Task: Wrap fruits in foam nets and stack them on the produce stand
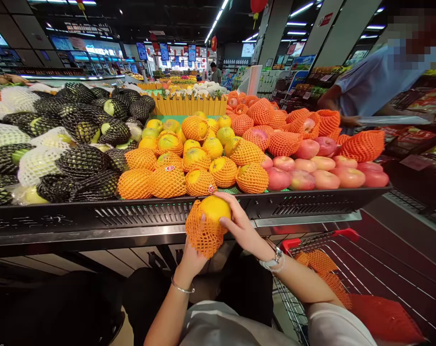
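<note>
An orange (215, 208) sits partly inside an orange foam net sleeve (204, 231), just in front of the display's edge. My right hand (242, 226) grips the fruit on its right side, thumb toward me and fingers over the top. From below, my left hand (195, 257) holds the sleeve, and the mesh covers most of its fingers. Behind them lie oranges (214, 148), some bare and some in foam nets (169, 180).
Netted green fruit (83, 163) lies left; apples (324, 179) lie right. A black slotted ledge (139, 211) fronts the display. The shopping cart (347, 254) at right holds netted items and a red package (381, 317). Another person (372, 86) stands at upper right.
</note>
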A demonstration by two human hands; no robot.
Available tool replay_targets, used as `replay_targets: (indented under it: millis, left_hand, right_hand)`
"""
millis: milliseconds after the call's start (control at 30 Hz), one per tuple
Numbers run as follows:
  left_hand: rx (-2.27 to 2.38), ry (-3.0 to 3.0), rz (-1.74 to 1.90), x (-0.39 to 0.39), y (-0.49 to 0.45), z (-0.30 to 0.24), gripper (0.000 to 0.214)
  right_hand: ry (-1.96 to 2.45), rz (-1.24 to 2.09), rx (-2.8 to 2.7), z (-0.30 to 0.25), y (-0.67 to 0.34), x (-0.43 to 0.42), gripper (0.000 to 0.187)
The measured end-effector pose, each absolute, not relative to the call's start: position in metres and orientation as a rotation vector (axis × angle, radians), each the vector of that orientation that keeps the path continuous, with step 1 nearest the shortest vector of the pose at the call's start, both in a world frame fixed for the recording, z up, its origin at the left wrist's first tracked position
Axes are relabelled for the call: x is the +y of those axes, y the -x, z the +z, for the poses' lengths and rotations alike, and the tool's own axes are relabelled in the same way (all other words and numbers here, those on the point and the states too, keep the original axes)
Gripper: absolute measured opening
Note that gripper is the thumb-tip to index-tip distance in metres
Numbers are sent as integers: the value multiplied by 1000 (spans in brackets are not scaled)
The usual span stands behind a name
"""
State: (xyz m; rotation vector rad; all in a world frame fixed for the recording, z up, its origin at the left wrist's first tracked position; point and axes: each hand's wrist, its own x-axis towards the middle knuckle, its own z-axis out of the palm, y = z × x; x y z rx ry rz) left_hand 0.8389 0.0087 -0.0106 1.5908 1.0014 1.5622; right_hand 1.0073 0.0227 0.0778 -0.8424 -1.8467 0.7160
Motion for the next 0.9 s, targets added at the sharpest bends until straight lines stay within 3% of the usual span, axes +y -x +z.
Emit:
replay_targets:
  millis: [100, 200, 333, 467, 600, 900]
  left_hand:
    - [1013, -1521, 1559, 9, -844, -9, 76]
    - [968, -1329, 1670, 9, -854, -7, 66]
    - [902, -847, 1966, 5, -866, -1, 47]
    - [953, -754, 2168, 2, -867, 1, 46]
    - [960, -791, 2195, 4, -861, -7, 35]
    - [1032, -822, 2152, 0, -859, -2, 41]
  right_hand:
    - [834, 625, -2000, 81, -1006, 9, 56]
    - [728, 534, -2043, 79, -1005, -2, 66]
    - [648, 323, -1958, 68, -1003, -10, 40]
    - [760, 197, -2022, 63, -1000, -15, 16]
    - [836, 213, -2083, 68, -996, -16, 12]
    - [795, 185, -2131, 78, -998, -13, 8]
